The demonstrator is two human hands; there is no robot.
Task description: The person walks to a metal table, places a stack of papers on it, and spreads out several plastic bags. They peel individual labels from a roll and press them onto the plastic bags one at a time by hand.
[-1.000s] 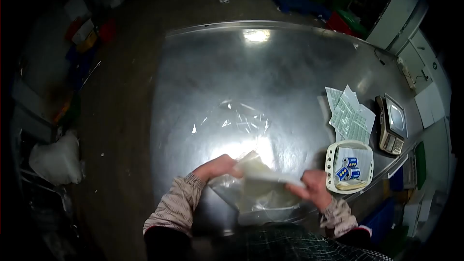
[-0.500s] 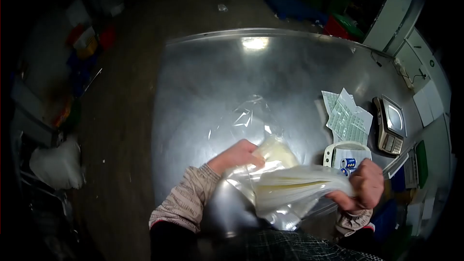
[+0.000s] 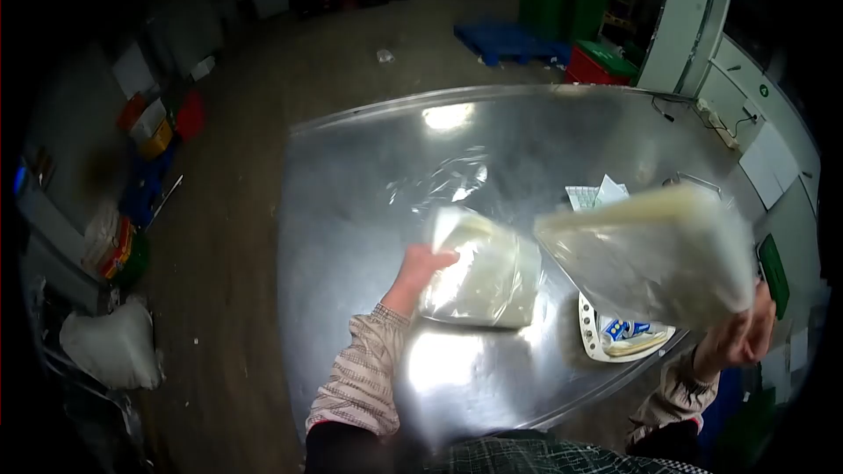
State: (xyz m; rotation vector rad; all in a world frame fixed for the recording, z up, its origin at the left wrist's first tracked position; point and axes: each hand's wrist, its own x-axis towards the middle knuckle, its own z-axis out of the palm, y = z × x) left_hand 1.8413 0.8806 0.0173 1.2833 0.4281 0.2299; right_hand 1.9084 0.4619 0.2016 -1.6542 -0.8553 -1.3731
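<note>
Two clear bags are in play. Our left hand presses flat on the bagged pale stack lying near the middle of the bench's near edge, its grip released. Our right hand is clenched on a second stack of bags, raised over the bench's right edge above the white tray. We judge that the slick raised stack could slide loose and fan out onto the tray. Blue print shows inside the tray, but we cannot read it.
</note>
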